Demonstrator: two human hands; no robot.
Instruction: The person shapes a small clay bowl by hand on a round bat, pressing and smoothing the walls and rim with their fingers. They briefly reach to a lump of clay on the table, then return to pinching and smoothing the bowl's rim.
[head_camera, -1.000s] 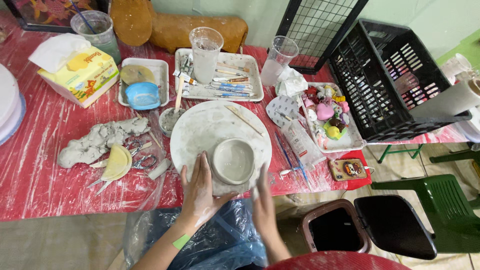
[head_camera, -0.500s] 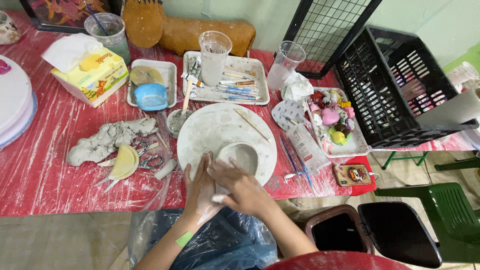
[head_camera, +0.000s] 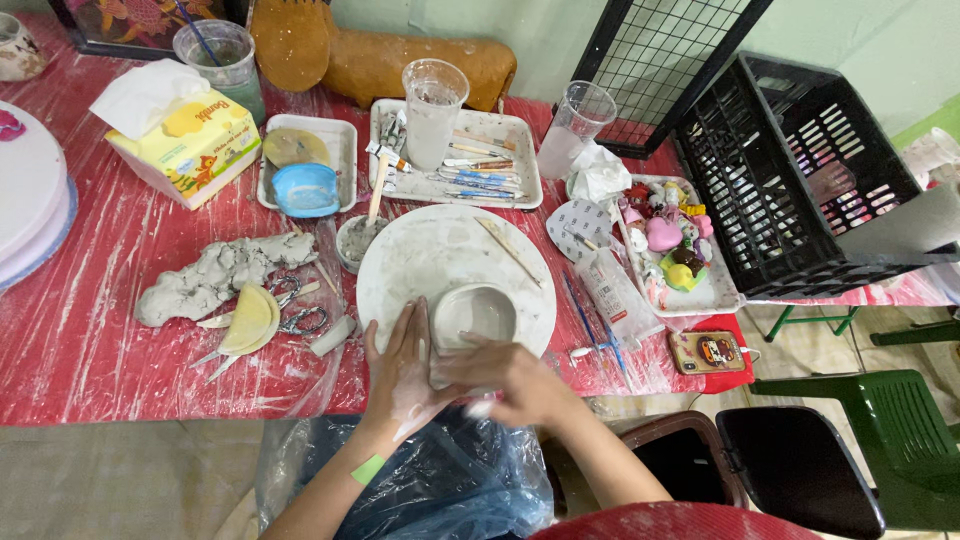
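Observation:
A small grey clay bowl (head_camera: 476, 312) stands on the near part of a round white board (head_camera: 440, 250). My left hand (head_camera: 398, 368), smeared with clay, lies flat with fingers apart on the board's near edge, just left of the bowl. My right hand (head_camera: 515, 380) reaches across below the bowl, its fingertips against my left palm and thumb. It is closed on a small white wad (head_camera: 481, 407); I cannot tell whether the wad is tissue or clay. A wooden stick (head_camera: 508, 250) lies on the board's right side.
A lump of grey clay (head_camera: 215, 275), a yellow scraper (head_camera: 250, 318) and scissors (head_camera: 300, 320) lie to the left. Behind are a tool tray (head_camera: 505, 190) with a plastic cup (head_camera: 433, 110), a blue bowl (head_camera: 305, 188) and a tissue box (head_camera: 185, 145). A black crate (head_camera: 800, 170) and trinket tray (head_camera: 670, 240) stand right.
My right hand came from the bowl's right side across to my left hand. My left hand left the bowl's wall and now lies flat beside it.

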